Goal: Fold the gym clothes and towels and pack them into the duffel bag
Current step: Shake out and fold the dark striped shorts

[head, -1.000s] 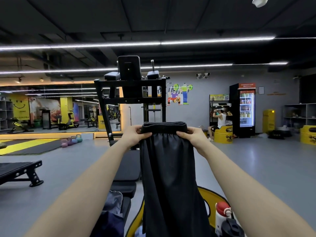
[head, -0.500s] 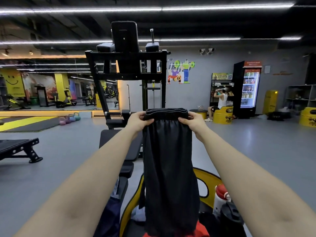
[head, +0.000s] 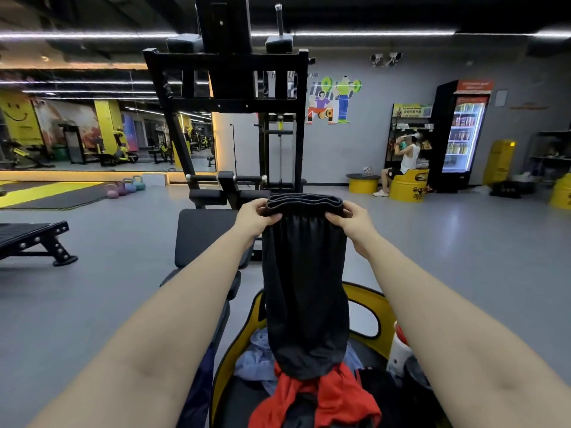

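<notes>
Gym floor (head: 463,257) in grey fills the scene, with a black weight machine (head: 228,88) at far centre and a mirrored wall at far left. A drinks fridge (head: 460,134) stands at far right, a seated person just to its left. A black bench (head: 37,239) sits at left.

Near centre, a yellow-rimmed seat (head: 375,304) carries loose clothing: a red garment (head: 333,393) nearest, a pale blue garment (head: 256,359) to its left. A red-capped bottle (head: 398,344) stands at the seat's right edge. No duffel bag can be identified with confidence.

Black gym shorts (head: 306,288) hang vertically at centre, doubled lengthwise, hem touching the red garment. The left hand (head: 253,219) pinches the left end of the waistband, thumb in front and fingers curled behind. The right hand (head: 352,219) grips the right end likewise.

Assessment: folding of the shorts is in hand; the lengthwise fold appears made, the crosswise fold not yet. The next move calls for laying the shorts flat, or bringing waistband to hem, with edges kept aligned. Packing appears not yet begun, and other garments remain unfolded.
</notes>
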{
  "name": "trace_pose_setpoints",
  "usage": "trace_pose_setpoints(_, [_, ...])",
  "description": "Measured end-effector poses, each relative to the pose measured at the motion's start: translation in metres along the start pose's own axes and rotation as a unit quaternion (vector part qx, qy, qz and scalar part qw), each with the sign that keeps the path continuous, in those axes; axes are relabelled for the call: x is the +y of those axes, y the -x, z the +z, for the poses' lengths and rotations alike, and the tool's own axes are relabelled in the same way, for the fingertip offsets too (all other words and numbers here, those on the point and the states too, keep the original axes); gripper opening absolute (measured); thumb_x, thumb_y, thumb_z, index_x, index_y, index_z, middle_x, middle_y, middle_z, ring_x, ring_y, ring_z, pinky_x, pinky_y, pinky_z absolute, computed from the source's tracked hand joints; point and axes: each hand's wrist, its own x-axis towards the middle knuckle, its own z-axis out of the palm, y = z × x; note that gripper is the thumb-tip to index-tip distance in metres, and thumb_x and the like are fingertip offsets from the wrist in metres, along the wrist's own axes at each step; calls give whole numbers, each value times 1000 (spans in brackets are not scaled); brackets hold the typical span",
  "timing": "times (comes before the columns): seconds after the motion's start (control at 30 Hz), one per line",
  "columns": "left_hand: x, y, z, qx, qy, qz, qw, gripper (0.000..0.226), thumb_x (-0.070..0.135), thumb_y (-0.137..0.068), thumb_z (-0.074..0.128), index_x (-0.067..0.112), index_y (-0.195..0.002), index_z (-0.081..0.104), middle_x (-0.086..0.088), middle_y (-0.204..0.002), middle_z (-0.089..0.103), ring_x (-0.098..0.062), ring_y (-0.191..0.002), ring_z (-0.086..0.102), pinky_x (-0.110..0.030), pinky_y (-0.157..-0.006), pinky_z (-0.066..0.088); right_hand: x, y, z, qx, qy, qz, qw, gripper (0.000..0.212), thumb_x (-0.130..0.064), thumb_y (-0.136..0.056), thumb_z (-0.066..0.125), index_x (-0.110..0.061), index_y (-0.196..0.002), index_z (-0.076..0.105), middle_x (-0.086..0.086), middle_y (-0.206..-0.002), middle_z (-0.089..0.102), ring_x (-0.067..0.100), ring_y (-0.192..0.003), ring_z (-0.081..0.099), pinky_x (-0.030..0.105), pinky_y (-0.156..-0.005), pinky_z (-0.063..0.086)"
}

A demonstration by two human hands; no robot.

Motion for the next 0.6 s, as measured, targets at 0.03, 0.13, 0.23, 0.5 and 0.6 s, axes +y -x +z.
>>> trace_pose_setpoints(0.03, [-9, 7, 2, -1, 2, -9, 1000, 31, -3, -83, 67, 6, -112, 63, -4, -104, 64, -16, -100, 58, -24, -86, 44, 10, 7, 0, -6, -2, 15, 1000, 26, -7, -89, 65, -12, -114, 60, 9, -114, 64, 24, -107, 60, 35, -95, 49])
trace_pose_setpoints(0.13, [-37, 38, 10, -8, 14, -46, 999, 28, -5, -83, 67, 7, -109, 63, -6, -104, 63, -16, -98, 58, -23, -85, 44, 38, 32, -3, -29, 1, 61, 998, 31, -6, -89, 65, -8, -119, 59, 11, -115, 62, 25, -105, 59, 33, -92, 48])
trace_pose_setpoints(0.23, [-64, 72, 15, -13, 28, -77, 997, 31, -5, -82, 67, 3, -112, 63, -10, -108, 64, -19, -102, 58, -25, -85, 44, 67, 59, -5, -54, 20, 102, 993, 33, -8, -87, 67, -8, -120, 59, 11, -118, 63, 26, -107, 60, 37, -95, 48])
trace_pose_setpoints(0.5, [-96, 154, 17, -35, 34, -125, 991, 38, -9, -83, 65, -2, -120, 58, -10, -108, 60, -18, -103, 55, -16, -80, 48, 107, 137, -4, -77, 7, 125, 989, 31, 2, -85, 67, -8, -114, 63, 9, -106, 66, 25, -106, 61, 34, -94, 49])
trace_pose_setpoints(0.6, [-108, 180, 15, -56, 43, -132, 989, 31, -7, -82, 67, 3, -110, 61, -11, -107, 63, -21, -103, 58, -20, -85, 48, 118, 164, -5, -90, 6, 133, 987, 29, 2, -85, 66, -14, -109, 63, 10, -107, 66, 26, -107, 60, 39, -98, 48])
